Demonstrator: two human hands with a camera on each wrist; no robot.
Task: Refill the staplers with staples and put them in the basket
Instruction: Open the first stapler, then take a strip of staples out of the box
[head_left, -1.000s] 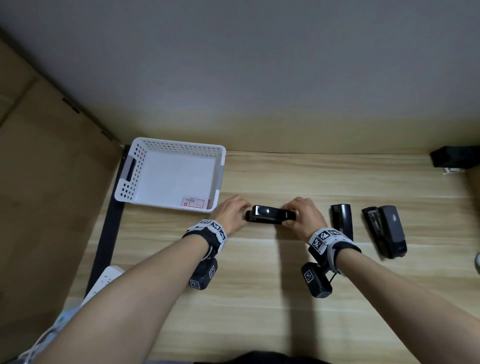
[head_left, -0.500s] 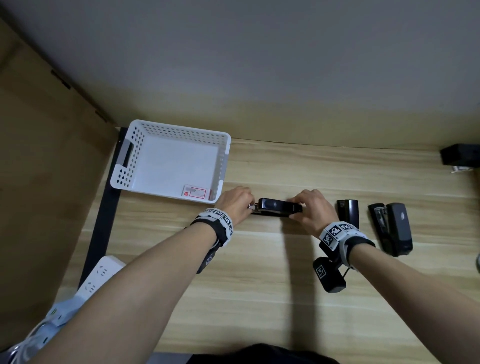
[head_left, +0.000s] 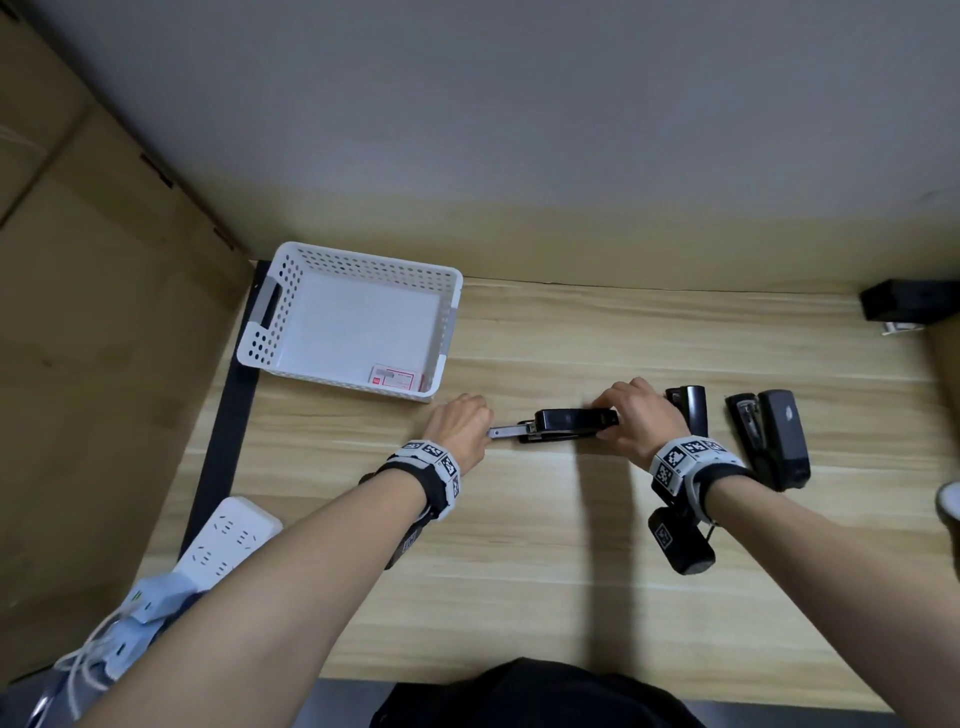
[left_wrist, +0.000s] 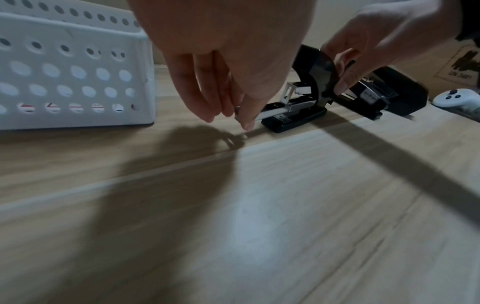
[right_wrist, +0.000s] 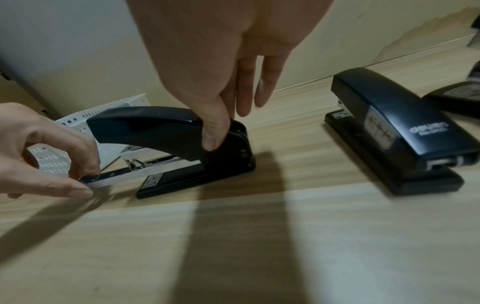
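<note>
A black stapler (head_left: 569, 423) lies on the wooden desk (head_left: 519, 545), its front end pointing left. My right hand (head_left: 615, 415) grips its rear end, thumb on the near side (right_wrist: 213, 131). My left hand (head_left: 483, 431) pinches the tip of the metal staple tray (head_left: 506, 431), which sticks out of the stapler's front (right_wrist: 114, 176). Whether staples lie in the tray cannot be seen. The white perforated basket (head_left: 270, 332) stands at the back left and holds no stapler. Two more black staplers (head_left: 688, 408) (head_left: 774, 441) lie right of my right hand.
A small red-and-white box or label (head_left: 395, 376) shows in the basket's near right corner. A white power strip (head_left: 228, 535) lies at the desk's left front edge. A white controller (left_wrist: 457, 100) sits at the far right, a black box (head_left: 909, 306) at the back right.
My left hand has closed on the stapler's front and drawn the metal staple tray out to the left. My right hand has kept its hold on the rear.
</note>
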